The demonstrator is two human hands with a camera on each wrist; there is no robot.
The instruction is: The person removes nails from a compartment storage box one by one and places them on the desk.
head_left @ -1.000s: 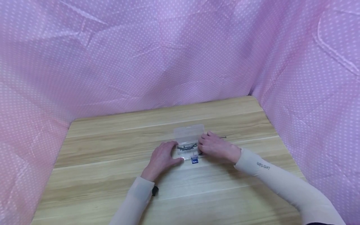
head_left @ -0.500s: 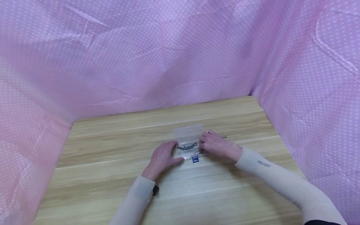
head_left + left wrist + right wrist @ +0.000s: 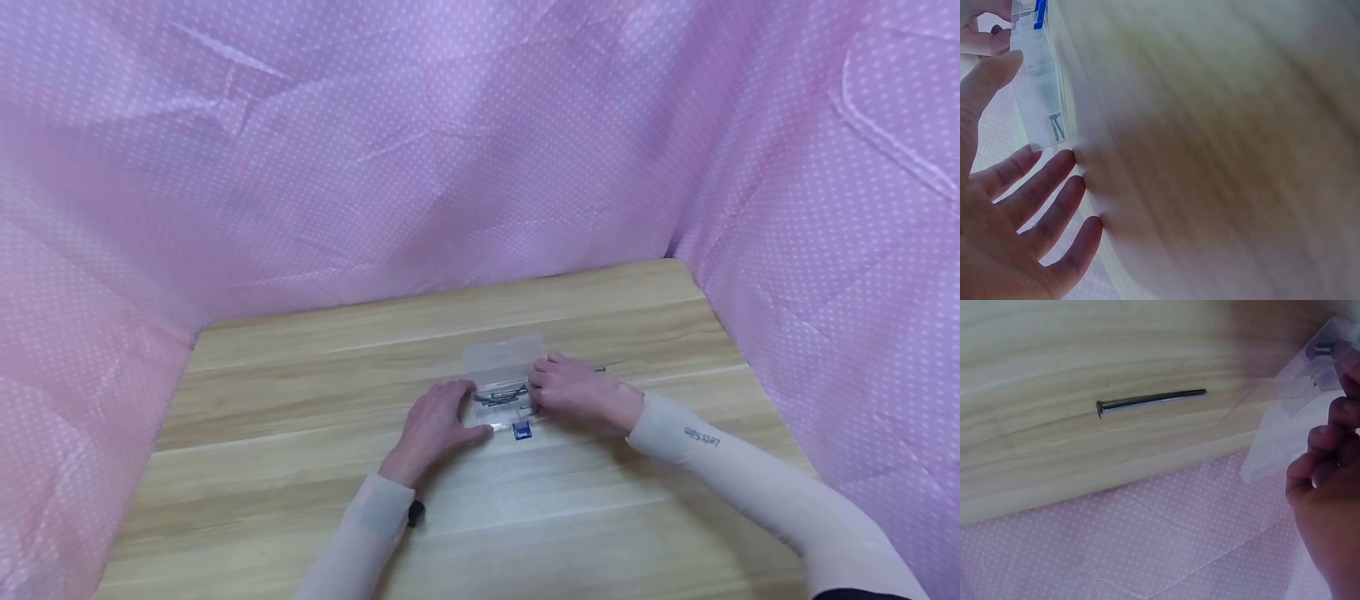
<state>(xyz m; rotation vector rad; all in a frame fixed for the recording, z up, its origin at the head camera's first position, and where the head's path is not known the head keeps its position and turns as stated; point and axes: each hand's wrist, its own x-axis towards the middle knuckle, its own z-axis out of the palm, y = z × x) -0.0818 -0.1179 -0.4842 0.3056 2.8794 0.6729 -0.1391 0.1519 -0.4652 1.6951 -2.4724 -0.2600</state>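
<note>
Grey metal nails [image 3: 501, 396] lie inside a clear plastic box [image 3: 498, 414] on the pale wooden table [image 3: 300, 467], while one loose metal nail [image 3: 1150, 400] lies outside, right. The work looks part-way, the clear lid [image 3: 502, 358] open on the far side. The wide-spread left hand [image 3: 433, 427] touches the box's left end; the right hand [image 3: 573, 392] curls at its right side, what it holds unclear.

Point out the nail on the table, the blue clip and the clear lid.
Nail [image 3: 1152, 399]: right wrist view, middle of shaft.
Blue clip [image 3: 522, 430]: head view, middle of face.
Clear lid [image 3: 502, 360]: head view, middle of panel.
</note>
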